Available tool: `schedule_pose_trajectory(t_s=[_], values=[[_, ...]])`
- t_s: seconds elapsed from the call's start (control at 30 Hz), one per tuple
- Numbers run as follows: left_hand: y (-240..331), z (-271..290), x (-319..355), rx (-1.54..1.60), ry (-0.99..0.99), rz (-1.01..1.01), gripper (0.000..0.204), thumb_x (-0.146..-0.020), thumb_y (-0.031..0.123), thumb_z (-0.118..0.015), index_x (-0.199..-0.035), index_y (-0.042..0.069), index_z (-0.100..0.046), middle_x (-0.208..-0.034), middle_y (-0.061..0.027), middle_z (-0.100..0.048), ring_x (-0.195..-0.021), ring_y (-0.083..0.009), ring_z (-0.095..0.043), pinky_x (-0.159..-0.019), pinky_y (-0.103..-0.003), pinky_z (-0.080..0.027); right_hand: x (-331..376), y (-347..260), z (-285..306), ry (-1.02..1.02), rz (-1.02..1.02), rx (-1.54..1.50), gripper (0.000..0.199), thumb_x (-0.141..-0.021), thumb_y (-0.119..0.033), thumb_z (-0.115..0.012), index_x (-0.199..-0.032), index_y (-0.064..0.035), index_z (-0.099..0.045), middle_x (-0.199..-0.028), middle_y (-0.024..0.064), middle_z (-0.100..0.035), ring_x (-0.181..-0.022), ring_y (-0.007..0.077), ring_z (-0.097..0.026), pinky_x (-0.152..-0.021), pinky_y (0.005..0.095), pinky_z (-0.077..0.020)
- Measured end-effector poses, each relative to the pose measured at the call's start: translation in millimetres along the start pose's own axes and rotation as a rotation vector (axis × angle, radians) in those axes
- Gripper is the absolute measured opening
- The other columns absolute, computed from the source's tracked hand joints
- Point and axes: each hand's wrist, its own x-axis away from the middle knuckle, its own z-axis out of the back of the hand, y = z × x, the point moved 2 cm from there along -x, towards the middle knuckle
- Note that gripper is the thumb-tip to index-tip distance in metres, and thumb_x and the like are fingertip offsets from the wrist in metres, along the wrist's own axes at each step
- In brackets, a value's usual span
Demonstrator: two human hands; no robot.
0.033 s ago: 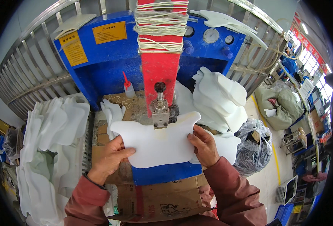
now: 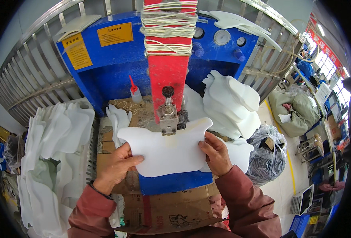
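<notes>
Plainly, left hand (image 2: 118, 162) and right hand (image 2: 218, 154) closed on white sheet (image 2: 169, 156), fingertips beneath it hidden

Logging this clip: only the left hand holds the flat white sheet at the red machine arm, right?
Not quite: the head view shows the left hand and right hand both holding the flat white curved-edged sheet at the red machine arm.
</notes>
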Motion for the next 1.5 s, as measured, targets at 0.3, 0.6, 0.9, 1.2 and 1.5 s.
schedule_pose_trajectory(t_s=[0.3,0.6,0.9,1.2,1.5], values=[[1,-23,-6,0.003,0.007,0.016,0.049,-0.094,0.010,-0.072,-0.141,0.007,-0.058,-0.105,0.0020,-0.068,-0.079,-0.0027,-0.058,-0.061,-0.018,-0.043,13,-5,15,0.035,0.029,-0.017,0.039,-0.103,-0.012,-0.062,-0.141,-0.0043,-0.060,-0.091,-0.0087,-0.064,-0.065,-0.0006,-0.046,-0.056,0.0181,-0.0334],[-1,-36,-9,0.010,-0.058,0.039,0.050,-0.097,0.009,-0.070,-0.143,0.004,-0.051,-0.114,-0.0059,-0.069,-0.092,-0.0109,-0.066,-0.073,-0.025,-0.053,25,-2,28,0.055,0.050,-0.042,0.042,-0.103,-0.011,-0.060,-0.143,-0.0021,-0.058,-0.098,-0.0059,-0.068,-0.068,-0.0005,-0.049,-0.056,0.0178,-0.0333],[-12,-45,-19,0.023,-0.126,0.080,0.052,-0.099,0.007,-0.068,-0.146,0.004,-0.047,-0.121,-0.0108,-0.069,-0.103,-0.0168,-0.069,-0.083,-0.032,-0.059,38,-2,39,0.078,0.064,-0.103,0.043,-0.103,-0.009,-0.059,-0.145,0.0005,-0.056,-0.111,0.0002,-0.070,-0.084,0.0045,-0.060,-0.067,0.0191,-0.0439],[-16,-59,-24,0.001,-0.183,0.093,0.054,-0.100,0.006,-0.066,-0.149,0.004,-0.044,-0.124,-0.0114,-0.067,-0.105,-0.0177,-0.069,-0.084,-0.032,-0.060,48,1,57,0.092,0.060,-0.125,0.042,-0.103,-0.006,-0.059,-0.144,0.0023,-0.056,-0.122,0.0065,-0.071,-0.100,0.0108,-0.067,-0.082,0.0231,-0.0532],[-17,-77,-29,0.056,-0.241,0.100,0.056,-0.098,0.007,-0.067,-0.149,0.004,-0.043,-0.126,-0.0109,-0.065,-0.103,-0.0161,-0.069,-0.080,-0.030,-0.059,61,-2,71,0.115,0.107,-0.134,0.040,-0.103,-0.003,-0.056,-0.142,0.0056,-0.056,-0.128,0.0114,-0.069,-0.113,0.0169,-0.066,-0.098,0.0298,-0.0523]])
